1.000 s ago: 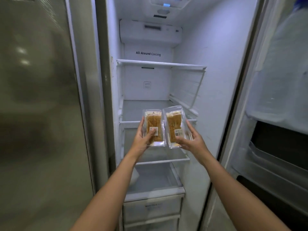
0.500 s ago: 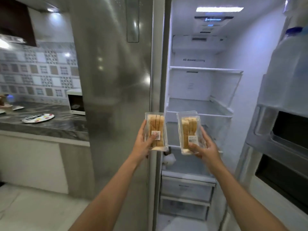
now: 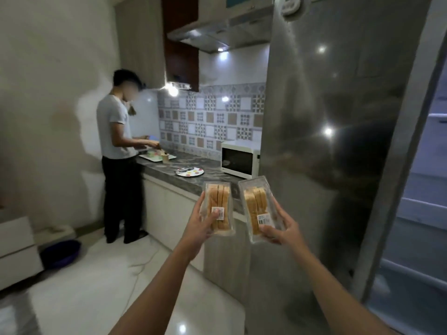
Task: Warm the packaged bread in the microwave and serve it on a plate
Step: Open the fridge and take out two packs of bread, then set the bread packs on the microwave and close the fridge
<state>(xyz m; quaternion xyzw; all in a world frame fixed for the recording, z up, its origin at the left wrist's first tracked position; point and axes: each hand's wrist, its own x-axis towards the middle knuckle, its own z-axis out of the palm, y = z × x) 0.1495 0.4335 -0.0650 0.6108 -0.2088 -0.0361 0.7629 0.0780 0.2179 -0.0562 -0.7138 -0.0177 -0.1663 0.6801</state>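
- While both arms reach forward, the left hand (image 3: pixel 202 229) grips the left bread pack (image 3: pixel 219 204) upright. Its thumb lies across the white label on the front, and its fingers (image 3: pixel 202 204) curl round the pack's left edge.
- The right hand (image 3: pixel 281 229) grips the right bread pack (image 3: pixel 257 206), which is tilted with its top leaning left. The thumb presses the lower front just under the barcode label, and the other fingers (image 3: pixel 280 210) wrap the right edge.
- Both clear packs rise above the fingers side by side. Their upper corners are near each other, but I cannot tell whether they touch.
- Beyond the fingers, above the tops of the two packs, the white microwave (image 3: pixel 238 160) stands on the dark marbled table (image 3: pixel 167 174) with its door shut, right beside the fridge.
- Beyond the left fingers and left of the microwave, a plate (image 3: pixel 193 174) with coloured dots lies on the table with utensils across it.
- Farther left, another person (image 3: pixel 113 131) in a pale T-shirt and dark trousers stands at the table, hands over a pale tray (image 3: pixel 151 157).
- Right of the right fingers, the steel fridge door (image 3: pixel 333 141) fills the view, and the lit fridge interior (image 3: pixel 425 189) shows at the far right edge.
- Below and left of the left fingers, a dark blue basin (image 3: pixel 60 252) sits on the pale floor (image 3: pixel 92 286), with a white cable (image 3: pixel 142 264) trailing across the tiles.
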